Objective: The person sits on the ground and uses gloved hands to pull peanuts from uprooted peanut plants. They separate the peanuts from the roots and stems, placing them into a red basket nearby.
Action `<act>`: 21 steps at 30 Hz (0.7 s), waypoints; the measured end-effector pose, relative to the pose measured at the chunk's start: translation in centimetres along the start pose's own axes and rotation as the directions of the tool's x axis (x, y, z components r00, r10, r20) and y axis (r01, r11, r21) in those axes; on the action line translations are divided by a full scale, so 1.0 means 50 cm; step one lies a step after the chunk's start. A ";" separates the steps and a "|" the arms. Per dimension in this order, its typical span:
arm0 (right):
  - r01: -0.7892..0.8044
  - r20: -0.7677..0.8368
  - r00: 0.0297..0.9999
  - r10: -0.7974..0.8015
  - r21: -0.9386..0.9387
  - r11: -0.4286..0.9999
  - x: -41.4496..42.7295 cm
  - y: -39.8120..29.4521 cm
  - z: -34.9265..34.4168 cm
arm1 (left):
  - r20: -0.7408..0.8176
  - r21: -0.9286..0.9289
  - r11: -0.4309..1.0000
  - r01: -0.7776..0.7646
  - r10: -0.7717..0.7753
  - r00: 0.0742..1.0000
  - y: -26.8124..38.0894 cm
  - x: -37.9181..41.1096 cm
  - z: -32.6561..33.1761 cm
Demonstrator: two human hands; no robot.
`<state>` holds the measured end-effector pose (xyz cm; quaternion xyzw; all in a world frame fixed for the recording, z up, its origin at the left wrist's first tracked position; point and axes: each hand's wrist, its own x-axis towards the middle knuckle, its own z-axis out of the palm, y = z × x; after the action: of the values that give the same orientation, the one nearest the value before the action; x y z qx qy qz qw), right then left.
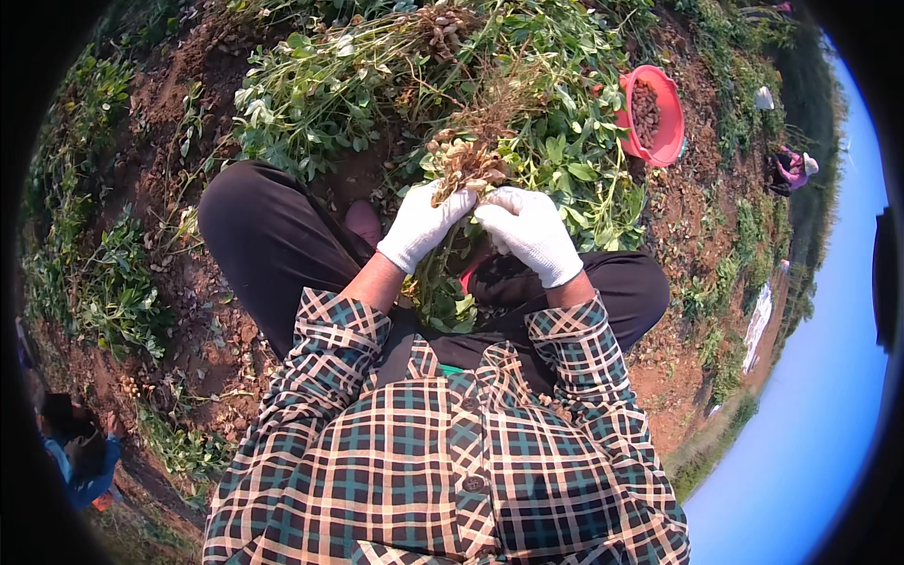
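My left hand (427, 222), in a white knit glove, grips an uprooted peanut plant just below its pods. A dense cluster of tan peanut pods (466, 166) points away from me, with thin roots (494, 102) fanning out beyond it. The plant's green leaves (452, 307) hang down between my legs. My right hand (530, 229), gloved the same way, has its fingers curled and pinched at the right edge of the cluster, close beside the left thumb. What lies inside its fingertips is mostly hidden.
Pulled peanut plants (311, 113) lie heaped ahead, one with a pod cluster (445, 32). A pink bucket (667, 145), tilted and partly filled with peanuts (644, 113), stands at the right. Other people are at far right (794, 169) and lower left (81, 452).
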<state>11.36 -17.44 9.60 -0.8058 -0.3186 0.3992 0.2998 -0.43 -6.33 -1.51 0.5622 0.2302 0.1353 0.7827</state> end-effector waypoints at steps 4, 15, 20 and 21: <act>0.194 0.338 0.920 -0.196 0.040 0.980 -0.071 -0.027 0.097 | -0.182 -0.175 0.960 0.220 -0.251 0.951 -0.007 0.034 -0.011; 0.313 -0.876 0.481 -0.010 0.161 0.936 -0.180 -0.038 -0.379 | -0.142 -0.348 0.917 0.195 -0.258 0.956 0.015 0.024 -0.018; -0.021 -0.702 0.543 0.461 0.537 0.843 -0.045 0.169 -0.735 | -0.147 -0.361 0.907 0.217 -0.285 0.947 0.029 0.017 -0.010; 0.041 -0.640 0.466 0.610 0.705 0.708 -0.022 0.167 -0.746 | -0.141 -0.361 0.906 0.221 -0.287 0.948 0.031 0.016 -0.017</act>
<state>44.24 -31.95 22.66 -0.7843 0.1743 0.0858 0.5891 -0.11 -4.75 -0.43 0.3676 0.3486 0.1228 0.8534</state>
